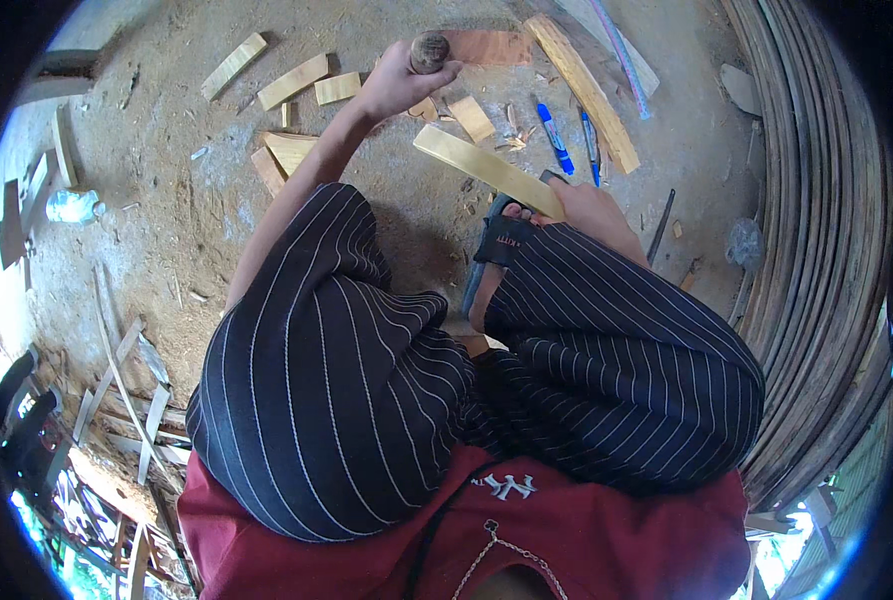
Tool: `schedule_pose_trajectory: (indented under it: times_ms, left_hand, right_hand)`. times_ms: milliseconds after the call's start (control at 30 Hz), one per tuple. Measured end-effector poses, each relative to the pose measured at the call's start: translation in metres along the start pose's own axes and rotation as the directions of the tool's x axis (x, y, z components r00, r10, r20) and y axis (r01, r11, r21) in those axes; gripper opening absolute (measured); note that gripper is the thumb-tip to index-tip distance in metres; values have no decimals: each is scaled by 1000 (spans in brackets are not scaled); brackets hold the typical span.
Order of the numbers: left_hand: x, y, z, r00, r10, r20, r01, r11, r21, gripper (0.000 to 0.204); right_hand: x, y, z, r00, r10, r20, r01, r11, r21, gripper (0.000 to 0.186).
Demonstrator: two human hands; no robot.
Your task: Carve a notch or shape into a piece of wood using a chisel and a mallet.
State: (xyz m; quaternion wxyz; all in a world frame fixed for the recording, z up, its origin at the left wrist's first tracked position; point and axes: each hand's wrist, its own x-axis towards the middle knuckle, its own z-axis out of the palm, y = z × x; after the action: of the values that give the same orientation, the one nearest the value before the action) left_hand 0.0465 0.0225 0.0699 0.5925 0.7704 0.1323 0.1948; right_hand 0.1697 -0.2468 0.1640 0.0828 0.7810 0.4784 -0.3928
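Note:
Far ahead, slightly left of centre, my left hand [398,82] is closed around a thick, round wooden handle [429,52], seen end-on. Just right of it is a flat reddish-brown piece [491,47]; whether it joins the handle I cannot tell. My right hand [588,212] grips the near end of a pale, straight wooden strip [471,163], which slants away to the left. That end lies by my sandalled foot [501,240], and some fingers are hidden. Between the hands, a small wood block [472,118] lies on the ground among shavings.
Several cut wood pieces [294,80] lie at the far left. Blue markers [555,138] and a long rough-edged wood piece [581,90] lie at the far right. Stacked long strips [816,250] line the right side. A clear plastic bottle [74,207] and scrap sticks [116,380] are at left.

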Motion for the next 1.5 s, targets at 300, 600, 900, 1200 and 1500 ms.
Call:
schedule_pose_trajectory:
  times_ms: [300,600,900,1200,1500]
  left_hand:
    - [-2,-3,0,1000,-8,16,7,999,47,16]
    - [0,3,2,999,5,36,-6,1000,5,17]
    - [1,-1,3,1000,10,22,-10,1000,-20,27]
    - [3,-4,9,1000,16,16,-15,999,-39,26]
    - [9,-18,-4,994,-108,9,109,986,-124,19]
  right_hand:
    - [2,4,6,999,21,-39,-20,1000,10,46]
    - [7,10,11,997,1,-78,-3,1000,-18,44]
    - [6,5,8,998,49,-28,-50,998,-46,45]
    - [4,11,3,997,29,-77,-28,1000,9,44]
    - [-3,36,-17,920,119,-374,-120,993,21,47]
